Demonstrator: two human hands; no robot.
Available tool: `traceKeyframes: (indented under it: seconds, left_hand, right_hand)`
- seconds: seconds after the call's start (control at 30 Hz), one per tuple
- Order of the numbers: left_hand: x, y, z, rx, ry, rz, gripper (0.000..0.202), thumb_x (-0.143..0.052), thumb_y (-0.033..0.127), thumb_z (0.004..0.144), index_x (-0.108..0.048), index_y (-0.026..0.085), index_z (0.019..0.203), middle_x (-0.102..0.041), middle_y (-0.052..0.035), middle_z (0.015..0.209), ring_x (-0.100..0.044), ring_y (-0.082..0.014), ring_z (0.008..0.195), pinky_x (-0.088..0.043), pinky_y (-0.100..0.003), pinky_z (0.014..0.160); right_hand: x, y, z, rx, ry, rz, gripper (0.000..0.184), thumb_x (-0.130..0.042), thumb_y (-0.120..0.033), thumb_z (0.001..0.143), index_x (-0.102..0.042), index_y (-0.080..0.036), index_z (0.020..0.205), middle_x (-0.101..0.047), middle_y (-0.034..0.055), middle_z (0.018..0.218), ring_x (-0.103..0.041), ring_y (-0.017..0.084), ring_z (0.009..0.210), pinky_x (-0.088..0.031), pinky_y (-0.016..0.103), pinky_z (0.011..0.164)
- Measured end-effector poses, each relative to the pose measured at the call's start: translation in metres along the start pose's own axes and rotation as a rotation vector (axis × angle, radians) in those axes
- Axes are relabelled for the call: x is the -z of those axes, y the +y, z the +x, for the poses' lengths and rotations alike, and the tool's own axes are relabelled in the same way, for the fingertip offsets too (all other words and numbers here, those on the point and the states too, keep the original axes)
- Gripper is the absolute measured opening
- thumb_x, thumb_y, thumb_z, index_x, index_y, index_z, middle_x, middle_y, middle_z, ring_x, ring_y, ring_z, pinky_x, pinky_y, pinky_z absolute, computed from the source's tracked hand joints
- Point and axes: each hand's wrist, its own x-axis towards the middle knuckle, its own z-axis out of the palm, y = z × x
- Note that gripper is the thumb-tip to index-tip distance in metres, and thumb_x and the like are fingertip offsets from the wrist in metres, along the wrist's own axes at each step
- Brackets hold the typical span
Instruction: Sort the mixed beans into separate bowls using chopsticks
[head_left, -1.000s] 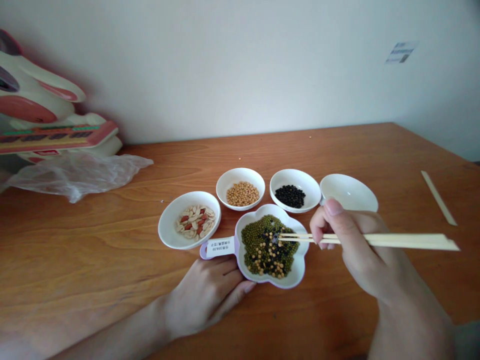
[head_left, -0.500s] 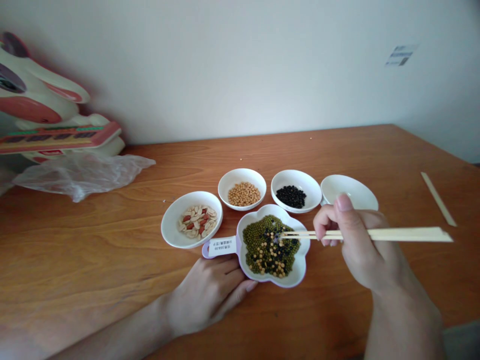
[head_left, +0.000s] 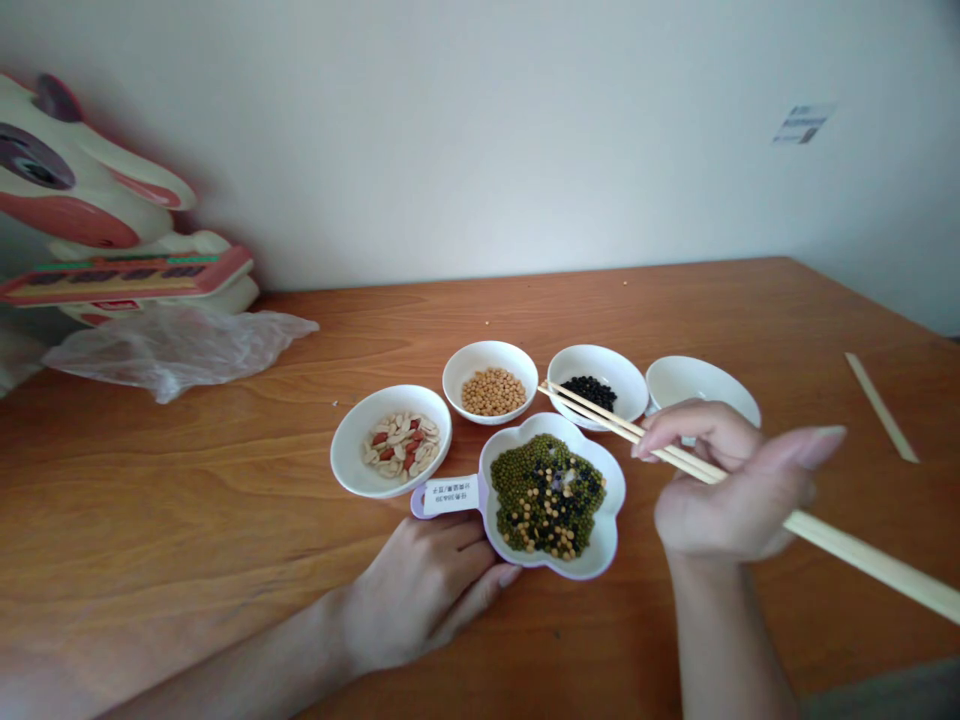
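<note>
My right hand (head_left: 731, 475) is closed around a pair of wooden chopsticks (head_left: 679, 458). Their tips lie over the left rim of the black bean bowl (head_left: 630, 392), beside the soybean bowl (head_left: 455, 378); I cannot make out any bean between them. A flower-shaped dish (head_left: 611, 535) with a labelled lilac handle holds mung beans (head_left: 517, 475) mixed with black beans and yellow soybeans. Below that handle my left hand (head_left: 420, 590) grips the dish's near left side, thumb along the rim, other fingertips hidden. A bowl of peanuts (head_left: 346, 455) stands left of the dish.
A white bowl (head_left: 686, 375), partly hidden by my right hand, stands at the right of the row. Farther right lies a flat pale strip (head_left: 881, 408). Back left are a cow-shaped toy keyboard (head_left: 127, 270) and a clear plastic bag (head_left: 180, 350). Behind the table (head_left: 247, 430) rises a wall.
My right hand has turned and lifted the chopsticks out of the flower-shaped dish, bringing their tips up and away to the gap between two bowls. My left hand stays at the dish.
</note>
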Motion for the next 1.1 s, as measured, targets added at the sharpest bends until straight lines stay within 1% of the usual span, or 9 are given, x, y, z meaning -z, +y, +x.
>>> traceKeyframes:
  seconds: [0.07,0.2,0.37,0.43,0.53,0.67,0.83,0.97,1.1]
  left_hand:
    - [-0.001,-0.001,0.0,-0.002,0.009,-0.002,0.025,-0.047,0.025,0.113,-0.072,0.018,0.111,-0.076,-0.0043,0.098,-0.072,-0.02,0.088,-0.053,-0.034,0.081]
    - [-0.003,-0.002,0.0,-0.008,0.012,-0.007,0.026,-0.047,0.025,0.113,-0.073,0.018,0.111,-0.077,-0.0053,0.099,-0.072,-0.0198,0.089,-0.053,-0.033,0.081]
    - [-0.002,-0.001,0.0,-0.001,0.005,0.001,0.028,-0.047,0.025,0.113,-0.074,0.018,0.111,-0.077,-0.0057,0.098,-0.073,-0.0199,0.088,-0.054,-0.033,0.08]
    - [-0.002,-0.001,0.0,0.003,0.005,-0.004,0.028,-0.047,0.025,0.113,-0.074,0.018,0.112,-0.077,-0.0055,0.098,-0.073,-0.0197,0.088,-0.054,-0.032,0.08]
    - [-0.001,0.0,0.001,0.002,-0.006,0.002,0.028,-0.047,0.025,0.113,-0.073,0.018,0.111,-0.077,-0.0049,0.098,-0.073,-0.0196,0.089,-0.054,-0.033,0.081]
    - [0.0,0.0,0.001,-0.028,0.023,0.057,0.03,-0.047,0.025,0.113,-0.073,0.018,0.1,-0.075,-0.0047,0.091,-0.069,-0.0185,0.08,-0.052,-0.032,0.074]
    - [0.0,0.001,0.001,-0.043,0.042,0.073,0.029,-0.047,0.023,0.112,-0.07,0.018,0.096,-0.074,-0.0047,0.088,-0.067,-0.0182,0.076,-0.049,-0.032,0.069]
    - [0.001,0.001,0.001,-0.031,0.028,0.053,0.024,-0.047,0.022,0.112,-0.07,0.019,0.104,-0.076,-0.0041,0.094,-0.069,-0.0192,0.079,-0.05,-0.032,0.072]
    - [0.0,0.0,0.0,-0.013,-0.003,0.033,0.022,-0.047,0.022,0.112,-0.07,0.02,0.11,-0.076,-0.0032,0.097,-0.07,-0.0202,0.083,-0.051,-0.034,0.075]
  right_hand:
    - [-0.009,-0.001,-0.006,0.009,0.068,0.024,0.079,-0.028,-0.068,0.108,-0.068,-0.024,0.055,-0.059,0.006,0.05,-0.061,0.021,0.053,-0.042,0.035,0.05]
    - [-0.019,-0.008,-0.017,0.005,0.107,0.121,0.077,-0.028,-0.068,0.107,-0.069,-0.026,0.059,-0.063,0.0073,0.056,-0.065,0.024,0.061,-0.047,0.038,0.057]
    - [-0.024,-0.005,-0.02,-0.133,-0.116,0.104,0.076,-0.027,-0.073,0.106,-0.071,-0.023,0.069,-0.064,0.0051,0.059,-0.06,0.02,0.056,-0.039,0.034,0.05]
    - [-0.02,-0.003,-0.015,-0.156,-0.155,0.105,0.08,-0.025,-0.076,0.105,-0.071,-0.022,0.067,-0.064,0.0054,0.058,-0.06,0.02,0.055,-0.04,0.034,0.05]
    - [-0.005,-0.003,-0.003,-0.11,-0.131,0.107,0.084,-0.024,-0.079,0.103,-0.069,-0.023,0.059,-0.063,0.0067,0.056,-0.064,0.022,0.057,-0.044,0.035,0.052]
    - [0.021,-0.009,0.014,-0.116,-0.166,0.027,0.087,-0.019,-0.073,0.106,-0.067,-0.024,0.053,-0.062,0.0072,0.052,-0.062,0.021,0.055,-0.043,0.036,0.052]
    - [0.039,-0.021,0.017,-0.183,-0.421,-0.048,0.085,-0.017,-0.073,0.106,-0.065,-0.024,0.056,-0.06,0.0069,0.055,-0.058,0.021,0.058,-0.04,0.035,0.054]
    - [0.042,-0.023,0.011,-0.223,-0.621,-0.094,0.08,-0.017,-0.069,0.109,-0.063,-0.023,0.063,-0.058,0.003,0.058,-0.054,0.017,0.059,-0.038,0.032,0.057]
    - [0.041,-0.021,0.004,-0.228,-0.636,-0.076,0.078,-0.017,-0.066,0.111,-0.062,-0.022,0.066,-0.058,0.001,0.059,-0.054,0.014,0.059,-0.037,0.031,0.057]
